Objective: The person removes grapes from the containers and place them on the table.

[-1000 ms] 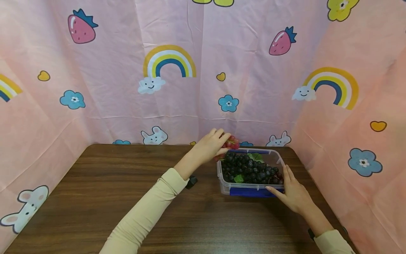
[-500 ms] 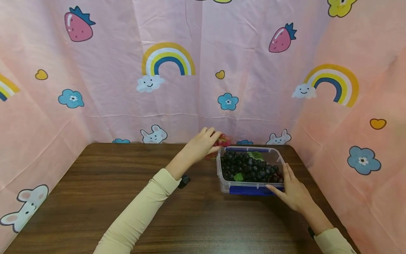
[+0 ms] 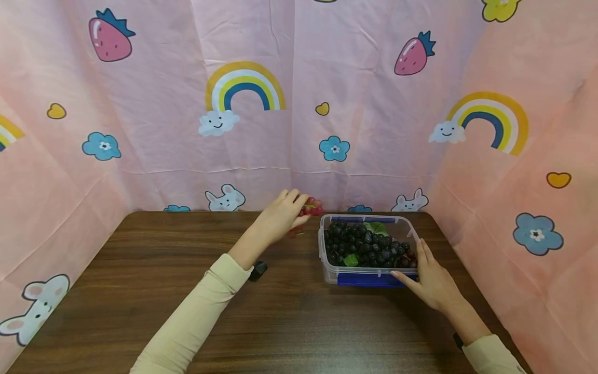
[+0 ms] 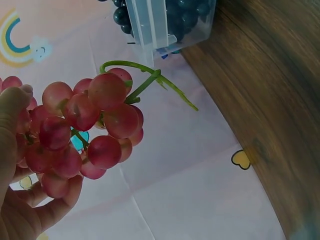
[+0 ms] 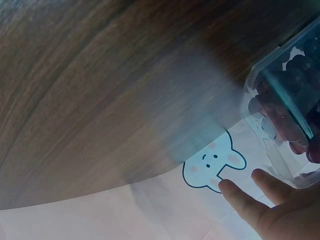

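Note:
My left hand (image 3: 273, 219) holds a bunch of red grapes (image 3: 312, 206) just left of the clear plastic box (image 3: 328, 274). In the left wrist view the pinkish red grapes (image 4: 80, 120) are held between thumb and curled fingers, and their green stem (image 4: 150, 75) points toward the box. Dark grapes (image 3: 369, 244) with green leaves fill much of the lidless box, which has blue clips. My right hand (image 3: 436, 283) rests against the box's front right corner, thumb on the front rim and straight fingers along the right side. The right wrist view shows two extended fingers (image 5: 245, 202) beside the box wall.
The box stands at the back right of a brown wooden table (image 3: 140, 280). A pink printed cloth (image 3: 261, 150) walls in the back and both sides. A black strap piece (image 3: 258, 271) shows beneath my left wrist.
My left hand has moved left with the red grapes, from over the box's left rim to beside it. My right hand and the box have stayed in place.

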`<move>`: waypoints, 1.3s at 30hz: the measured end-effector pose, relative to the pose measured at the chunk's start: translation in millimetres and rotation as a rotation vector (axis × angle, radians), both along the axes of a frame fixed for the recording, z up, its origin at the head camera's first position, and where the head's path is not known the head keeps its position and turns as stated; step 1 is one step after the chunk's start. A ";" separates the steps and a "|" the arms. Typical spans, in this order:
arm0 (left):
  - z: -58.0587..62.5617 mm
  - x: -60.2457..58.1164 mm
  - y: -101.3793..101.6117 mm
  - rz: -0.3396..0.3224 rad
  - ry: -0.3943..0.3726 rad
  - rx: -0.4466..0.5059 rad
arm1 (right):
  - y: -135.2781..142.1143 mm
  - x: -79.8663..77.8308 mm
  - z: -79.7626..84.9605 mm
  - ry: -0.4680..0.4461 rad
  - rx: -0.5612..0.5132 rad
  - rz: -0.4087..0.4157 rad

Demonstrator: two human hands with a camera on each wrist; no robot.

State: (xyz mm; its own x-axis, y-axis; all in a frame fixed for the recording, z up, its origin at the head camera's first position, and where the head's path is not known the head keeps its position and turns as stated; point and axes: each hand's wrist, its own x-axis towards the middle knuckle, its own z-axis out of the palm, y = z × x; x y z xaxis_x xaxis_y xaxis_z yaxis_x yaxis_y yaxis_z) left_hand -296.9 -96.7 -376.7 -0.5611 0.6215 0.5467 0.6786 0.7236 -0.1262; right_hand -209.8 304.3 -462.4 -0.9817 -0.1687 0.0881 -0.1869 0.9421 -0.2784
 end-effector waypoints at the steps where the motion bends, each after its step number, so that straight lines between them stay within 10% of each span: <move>1: -0.6 0.4 -1.6 0.005 -0.002 -0.001 | -0.1 -0.1 0.4 0.000 0.000 0.001; 30: -24.2 21.5 -41.8 0.071 0.038 0.039 | 0.2 0.9 3.2 -0.018 0.001 0.002; 39: -35.2 34.3 -50.6 0.142 -0.087 0.068 | -0.5 -0.4 1.5 -0.016 0.006 0.001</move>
State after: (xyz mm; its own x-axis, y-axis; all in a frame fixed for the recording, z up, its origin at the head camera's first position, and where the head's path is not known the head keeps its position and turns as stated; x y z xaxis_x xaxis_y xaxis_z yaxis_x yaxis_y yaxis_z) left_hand -262.7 -147.3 -411.9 -0.6874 0.4961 0.5305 0.5755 0.8176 -0.0188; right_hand -210.2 303.8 -460.8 -0.9828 -0.1704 0.0715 -0.1836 0.9434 -0.2761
